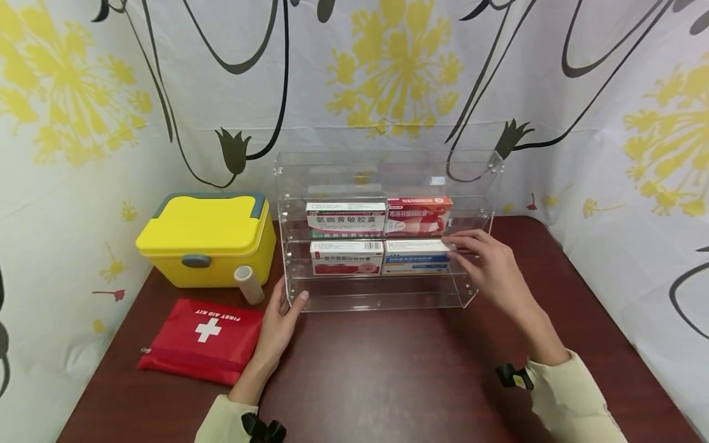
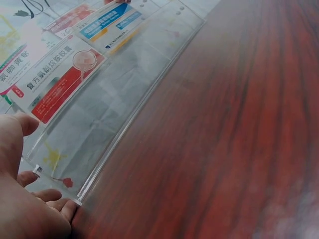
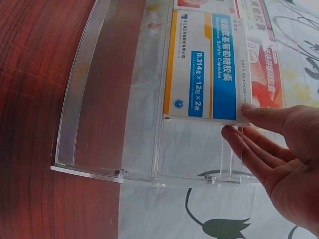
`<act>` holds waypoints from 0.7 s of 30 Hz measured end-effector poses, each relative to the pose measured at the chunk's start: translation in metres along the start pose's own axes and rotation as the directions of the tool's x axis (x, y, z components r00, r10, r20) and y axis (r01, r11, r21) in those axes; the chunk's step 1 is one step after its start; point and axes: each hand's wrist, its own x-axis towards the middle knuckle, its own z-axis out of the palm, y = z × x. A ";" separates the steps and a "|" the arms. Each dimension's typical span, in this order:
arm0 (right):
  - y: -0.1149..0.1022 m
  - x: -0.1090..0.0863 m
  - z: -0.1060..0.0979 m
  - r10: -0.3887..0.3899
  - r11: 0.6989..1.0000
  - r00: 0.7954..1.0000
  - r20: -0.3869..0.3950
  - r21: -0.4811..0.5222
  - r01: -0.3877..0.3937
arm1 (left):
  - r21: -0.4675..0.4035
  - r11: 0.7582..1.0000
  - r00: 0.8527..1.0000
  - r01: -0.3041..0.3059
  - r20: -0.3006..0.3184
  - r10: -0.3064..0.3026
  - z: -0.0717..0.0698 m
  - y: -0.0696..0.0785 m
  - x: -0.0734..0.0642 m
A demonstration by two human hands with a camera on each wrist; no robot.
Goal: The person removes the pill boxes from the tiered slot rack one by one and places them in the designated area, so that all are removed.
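The left hand point(image 1: 277, 329) holds the near lower corner of the clear rack point(image 1: 376, 302), with the thumb in front and the fingers curled around the side; how firmly it holds, one cannot tell. The right hand point(image 1: 495, 267) has its fingers almost straight, and the fingertips touch the upper corner of the blue-and-white box point(image 1: 416, 258). This box sits in the rack, just left of those fingertips; toward the left hand, the white-and-red box point(image 1: 348, 264) is right beside it.

The step seems to be a gentle setting of the box. To do it well, the left hand should hold the rack quietly, because a hard push could slide it on the table point(image 1: 382, 369). The right fingers should press evenly and lightly, so the box does not tilt, and should withdraw without brushing the red box point(image 1: 419, 217) above.
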 end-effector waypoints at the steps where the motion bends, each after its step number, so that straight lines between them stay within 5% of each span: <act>1: 0.000 0.000 0.000 0.001 1.000 1.000 -0.006 0.004 -0.001 | 0.001 1.000 1.000 0.000 0.001 0.000 0.000 0.000 0.000; 21: 0.002 0.001 -0.004 -0.039 0.996 0.994 -0.098 0.072 0.046 | 0.000 1.000 1.000 -0.018 0.005 0.018 -0.001 -0.003 0.001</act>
